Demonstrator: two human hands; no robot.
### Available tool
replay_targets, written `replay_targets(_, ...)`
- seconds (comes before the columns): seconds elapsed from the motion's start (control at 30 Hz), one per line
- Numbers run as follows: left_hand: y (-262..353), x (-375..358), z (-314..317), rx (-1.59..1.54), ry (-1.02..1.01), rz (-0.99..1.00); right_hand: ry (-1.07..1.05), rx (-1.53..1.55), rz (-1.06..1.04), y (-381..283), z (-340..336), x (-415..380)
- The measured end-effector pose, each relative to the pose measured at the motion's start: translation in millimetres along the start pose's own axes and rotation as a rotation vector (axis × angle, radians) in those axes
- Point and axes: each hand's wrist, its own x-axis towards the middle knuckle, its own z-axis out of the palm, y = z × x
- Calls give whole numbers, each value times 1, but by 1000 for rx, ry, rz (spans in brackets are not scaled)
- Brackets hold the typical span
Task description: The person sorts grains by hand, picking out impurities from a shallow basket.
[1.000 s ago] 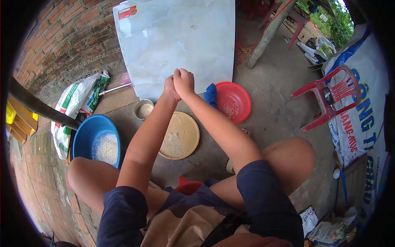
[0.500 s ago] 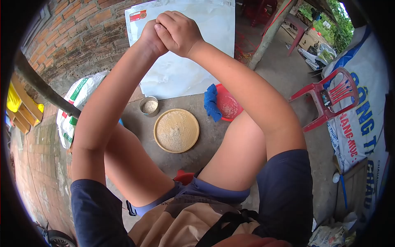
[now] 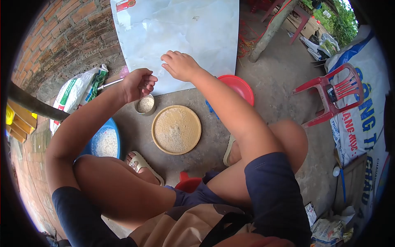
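Note:
My left hand [image 3: 139,84] is raised above a small metal bowl of grain [image 3: 145,104], its fingers loosely curled and apart, holding nothing. Farther right, my right hand [image 3: 179,66] hangs in the air before a large pale marbled board [image 3: 185,24], fingers apart and empty. The two hands do not touch. Below them, a round wooden tray [image 3: 154,133] with pale grains spread over it rests on the floor between my feet.
A blue basin [image 3: 119,140] of white grain lies by my left leg. At the right are a red basin [image 3: 249,92], a blue cloth [image 3: 210,107] and a red chair [image 3: 329,96]. White sacks [image 3: 72,94] lean at the left, near a wooden pole [image 3: 271,33] opposite.
My clasped hands have come apart and lowered, the left one moving left. My knees have spread outward, and the blue basin and my feet now show.

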Motion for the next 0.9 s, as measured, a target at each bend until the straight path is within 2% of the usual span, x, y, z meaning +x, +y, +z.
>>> replay_targets(0.07,-14,11,-5,67,-10,-70,51,31,306,13,64,-32)
replay_targets(0.13,-28,23,-11,134,-111,-192,-1,60,460,9,124,-81)
replay_targets(0.2,-45,39,-12,92,-143,-223,-46,61,369,-6,176,-138)
replay_targets(0.3,-71,61,-21,6,-211,-269,-161,89,306,-38,220,-203)
replay_targets(0.37,-79,62,-28,-63,-248,-299,-188,-37,268,-55,241,-220)
replay_targets(0.47,-88,62,-46,-138,-158,-268,-260,114,266,-48,249,-220)
replay_targets(0.53,-96,67,-58,-178,-148,-281,-227,161,232,-33,251,-218)
replay_targets(0.6,-99,70,-63,-163,-50,-245,-327,263,189,-25,248,-215)
replay_targets(0.73,-94,76,-57,-126,-57,-209,-273,236,206,-27,255,-215)
replay_targets(0.83,-92,76,-48,-113,-79,-207,-259,201,260,-36,251,-212)
replay_targets(0.9,-93,76,-44,-102,-84,-217,-315,264,526,-39,249,-205)
